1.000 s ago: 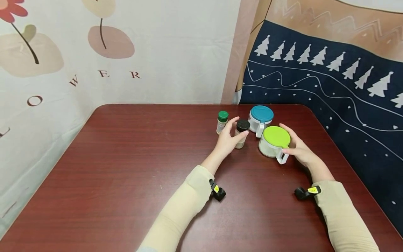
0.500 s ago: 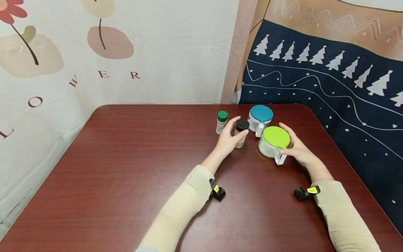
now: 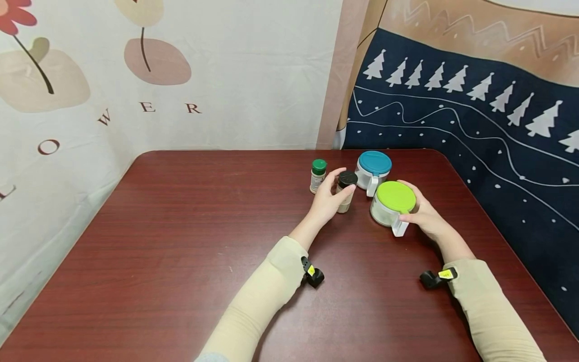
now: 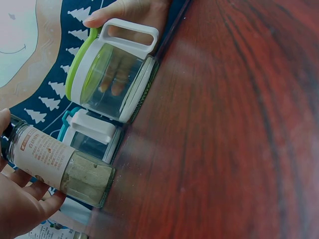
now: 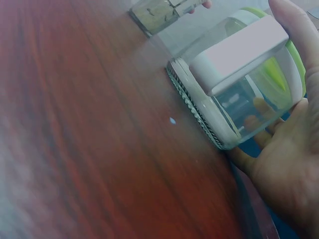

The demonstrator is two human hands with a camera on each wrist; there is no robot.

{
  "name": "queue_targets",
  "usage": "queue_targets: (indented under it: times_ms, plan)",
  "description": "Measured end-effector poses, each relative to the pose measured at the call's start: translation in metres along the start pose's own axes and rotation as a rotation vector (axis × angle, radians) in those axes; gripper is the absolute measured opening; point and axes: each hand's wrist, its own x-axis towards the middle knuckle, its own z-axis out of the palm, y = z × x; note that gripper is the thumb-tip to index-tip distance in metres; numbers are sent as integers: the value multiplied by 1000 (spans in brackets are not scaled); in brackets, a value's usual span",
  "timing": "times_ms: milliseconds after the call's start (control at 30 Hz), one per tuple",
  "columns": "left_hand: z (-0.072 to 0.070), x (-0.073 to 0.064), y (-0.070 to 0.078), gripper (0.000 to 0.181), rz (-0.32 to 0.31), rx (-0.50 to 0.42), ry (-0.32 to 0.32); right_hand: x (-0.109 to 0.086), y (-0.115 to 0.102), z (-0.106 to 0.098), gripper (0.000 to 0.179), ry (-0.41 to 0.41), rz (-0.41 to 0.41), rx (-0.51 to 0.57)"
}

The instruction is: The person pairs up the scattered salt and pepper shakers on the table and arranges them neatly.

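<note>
My left hand (image 3: 326,198) holds a small glass spice jar (image 4: 60,164) with a black cap, a pale paper label and light powder inside; it stands upright. The thumb lies by the cap and the fingers pass around the far side. To its right, my right hand (image 3: 425,213) grips a clear glass seasoning jar (image 3: 395,197) with a lime-green lid and a white handle (image 5: 239,55). In the right wrist view, the fingers wrap behind its glass and the thumb is up by the handle's top. The handle points toward the front.
Behind the green-lidded jar stands a similar jar with a blue lid (image 3: 375,162). A small green-capped bottle (image 3: 318,176) stands just left of my left hand. All rest near the back right of the dark red table (image 3: 203,251), close to its far edge and the patterned cloths.
The green-lidded jar has turned slightly in my right hand, its handle swinging left toward the front. The right hand moved a little left with it; the left hand stays around the spice jar.
</note>
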Motion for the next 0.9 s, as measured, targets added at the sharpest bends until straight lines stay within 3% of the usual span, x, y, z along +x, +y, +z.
queue_targets:
  times_ms: [867,900]
  plan:
    - [0,-2,3,51,4,-53,-20,-2,-4,14,79,154,-31,43]
    - [-1,-4,9,51,5,-58,-22,-2,-4,14,80,156,-28,42]
